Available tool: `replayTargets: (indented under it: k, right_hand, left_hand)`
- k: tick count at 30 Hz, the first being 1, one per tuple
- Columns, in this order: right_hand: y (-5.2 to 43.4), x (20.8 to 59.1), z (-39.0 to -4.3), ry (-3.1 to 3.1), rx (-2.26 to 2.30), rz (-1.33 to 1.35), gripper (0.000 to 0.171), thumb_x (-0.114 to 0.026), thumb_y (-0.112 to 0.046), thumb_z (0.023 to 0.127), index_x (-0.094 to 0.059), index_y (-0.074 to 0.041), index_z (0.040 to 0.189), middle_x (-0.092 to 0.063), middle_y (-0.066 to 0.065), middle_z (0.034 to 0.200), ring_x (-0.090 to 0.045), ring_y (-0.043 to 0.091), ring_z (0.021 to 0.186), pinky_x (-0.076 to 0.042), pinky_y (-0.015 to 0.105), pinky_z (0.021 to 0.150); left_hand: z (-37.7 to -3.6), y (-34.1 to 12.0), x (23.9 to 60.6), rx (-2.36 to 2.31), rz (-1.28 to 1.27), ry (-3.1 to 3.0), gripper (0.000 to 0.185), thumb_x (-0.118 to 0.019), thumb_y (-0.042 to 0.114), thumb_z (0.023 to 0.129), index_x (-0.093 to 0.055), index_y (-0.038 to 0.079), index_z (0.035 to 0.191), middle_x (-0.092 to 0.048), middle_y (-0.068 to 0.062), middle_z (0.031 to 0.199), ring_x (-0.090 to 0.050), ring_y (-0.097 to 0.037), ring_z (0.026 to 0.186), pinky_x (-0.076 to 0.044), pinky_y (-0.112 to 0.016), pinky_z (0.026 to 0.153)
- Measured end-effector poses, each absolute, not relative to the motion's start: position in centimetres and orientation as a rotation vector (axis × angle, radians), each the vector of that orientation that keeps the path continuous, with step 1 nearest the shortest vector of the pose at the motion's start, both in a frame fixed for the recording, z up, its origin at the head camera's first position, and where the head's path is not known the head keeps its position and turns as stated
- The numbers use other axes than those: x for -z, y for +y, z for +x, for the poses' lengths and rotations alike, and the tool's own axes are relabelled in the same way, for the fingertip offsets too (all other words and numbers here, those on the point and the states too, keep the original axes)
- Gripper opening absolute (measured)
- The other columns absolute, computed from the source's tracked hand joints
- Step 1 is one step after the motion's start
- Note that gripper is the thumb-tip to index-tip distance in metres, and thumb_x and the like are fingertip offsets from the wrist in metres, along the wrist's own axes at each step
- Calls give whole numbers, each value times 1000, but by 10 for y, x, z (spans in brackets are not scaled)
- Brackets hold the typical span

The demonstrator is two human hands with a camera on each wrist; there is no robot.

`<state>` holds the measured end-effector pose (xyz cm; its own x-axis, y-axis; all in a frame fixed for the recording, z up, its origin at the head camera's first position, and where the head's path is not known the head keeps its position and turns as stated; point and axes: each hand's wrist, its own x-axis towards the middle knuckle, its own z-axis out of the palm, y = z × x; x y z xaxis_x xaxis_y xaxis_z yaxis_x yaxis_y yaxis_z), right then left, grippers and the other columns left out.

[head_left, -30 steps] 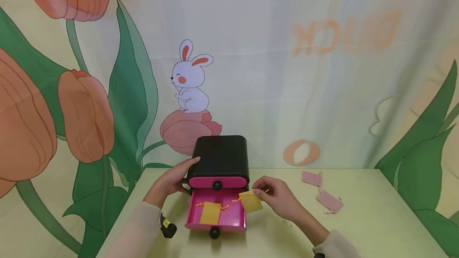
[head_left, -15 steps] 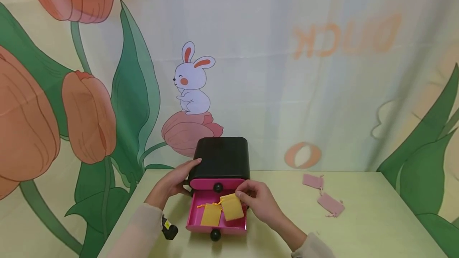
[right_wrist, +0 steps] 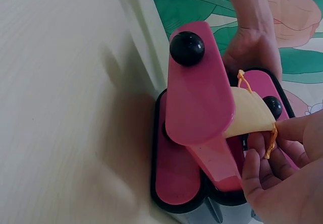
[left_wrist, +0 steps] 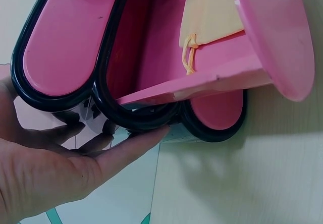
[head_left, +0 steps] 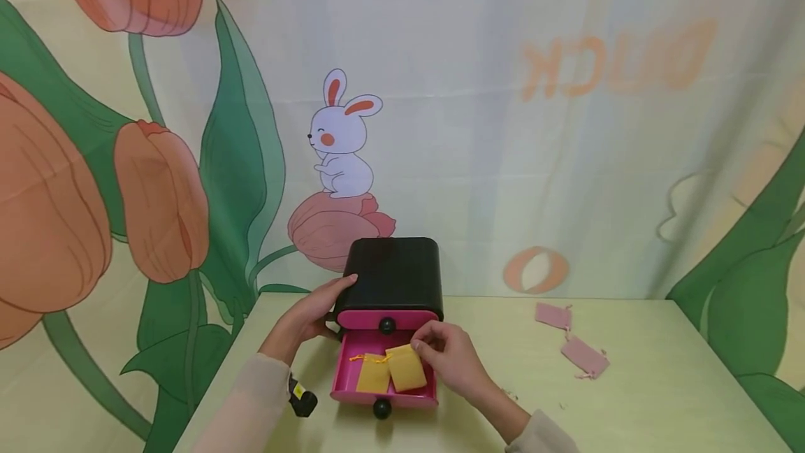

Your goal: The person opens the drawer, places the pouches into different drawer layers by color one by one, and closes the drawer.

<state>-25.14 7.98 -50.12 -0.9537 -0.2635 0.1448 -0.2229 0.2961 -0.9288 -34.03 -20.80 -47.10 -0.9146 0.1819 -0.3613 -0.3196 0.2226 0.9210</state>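
A printed backdrop of tulips, leaves and a cartoon rabbit (head_left: 342, 137) is hanging behind a pale green table (head_left: 629, 404). A small black drawer cabinet (head_left: 390, 276) is standing near the table's back edge, its upper pink drawer closed and its lower pink drawer (head_left: 385, 373) pulled out toward the person.

The left hand (head_left: 312, 315) is resting against the cabinet's left side with fingers laid straight along the glossy black shell, apparently bracing it so it does not slide; it is clasping nothing.

The right hand (head_left: 449, 358) is over the open drawer, thumb and fingers pinching the top of a yellow drawstring pouch (head_left: 407, 367) by its orange cord. That pouch is lying inside the drawer, tilted, touching a second yellow pouch (head_left: 373, 372) on its left. The grip at the cord end is keeping the pouch flat as it sits on the drawer floor.

Two pink pouches (head_left: 569, 335) are lying well apart on the table to the right. A small black device (head_left: 302, 399) is strapped at the left wrist.
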Motion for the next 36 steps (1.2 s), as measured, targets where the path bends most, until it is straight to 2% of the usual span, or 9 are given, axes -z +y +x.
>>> replayTargets:
  k: [9, 14, 18, 21, 25, 27, 32, 34, 36]
  right_hand:
    - [79, 506, -253, 2572, 1689, -525, 4, -76, -13, 99, -74, -9, 101, -70, 0, 94, -61, 19, 85, -57, 23, 76]
    - [86, 500, -252, 2664, 1545, -665, 13, -77, -17, 99, -77, -10, 110, -74, -1, 104, -65, 20, 90, -58, 24, 79]
    - [97, 491, -251, 2729, 1535, -735, 19, -78, -16, 98, -77, -6, 114, -75, 3, 109, -68, 24, 98, -61, 39, 87]
    - [102, 485, -248, 2700, 1580, -721, 16, -77, -16, 99, -77, -8, 112, -75, 0, 104, -69, 23, 97, -61, 41, 86]
    - [102, 479, -233, 2522, 1604, -741, 10, -74, -21, 101, -77, -13, 107, -74, -4, 96, -70, 22, 85, -60, 28, 76]
    - [99, 481, -221, 2388, 1604, -750, 12, -73, -23, 103, -78, -14, 107, -75, -3, 96, -69, 20, 82, -60, 27, 72]
    - [84, 510, -192, 1988, 1631, -626, 19, -68, -23, 106, -78, -7, 110, -76, 5, 96, -68, 18, 82, -59, 27, 74]
    - [77, 536, -188, 1914, 1612, -563, 20, -68, -22, 106, -78, -5, 108, -75, 7, 94, -67, 19, 83, -58, 29, 77]
    - [71, 573, -194, 1888, 1579, -548, 23, -68, -27, 106, -80, -7, 106, -75, 4, 93, -67, 17, 83, -58, 28, 79]
  left_hand:
    - [-338, -209, 472, -1739, -124, 2109, 90, -58, 67, 99, -26, 16, 165, -33, -24, 163, -42, -59, 138, -58, -71, 83]
    - [-337, -210, 474, -1743, -124, 2102, 90, -58, 67, 99, -25, 16, 165, -33, -24, 163, -42, -59, 138, -58, -70, 82]
    - [-338, -210, 473, -1750, -122, 2096, 90, -59, 67, 99, -25, 16, 165, -31, -24, 164, -41, -59, 139, -59, -70, 81]
    - [-339, -211, 472, -1750, -121, 2094, 90, -59, 66, 99, -25, 16, 166, -31, -24, 165, -41, -59, 139, -58, -70, 82]
    - [-341, -210, 469, -1747, -127, 2095, 90, -59, 66, 99, -25, 16, 166, -31, -24, 165, -41, -59, 139, -58, -71, 83]
    - [-341, -210, 468, -1747, -127, 2098, 91, -59, 66, 99, -25, 15, 166, -30, -24, 165, -40, -60, 140, -57, -71, 84]
    - [-340, -209, 469, -1741, -125, 2097, 94, -60, 67, 98, -23, 15, 167, -29, -24, 166, -37, -61, 142, -56, -71, 86]
    - [-340, -210, 470, -1739, -132, 2096, 95, -61, 67, 98, -23, 15, 167, -29, -24, 166, -37, -61, 142, -57, -71, 86]
    - [-340, -209, 471, -1744, -138, 2099, 95, -61, 68, 97, -23, 15, 167, -30, -24, 166, -38, -61, 142, -57, -71, 85]
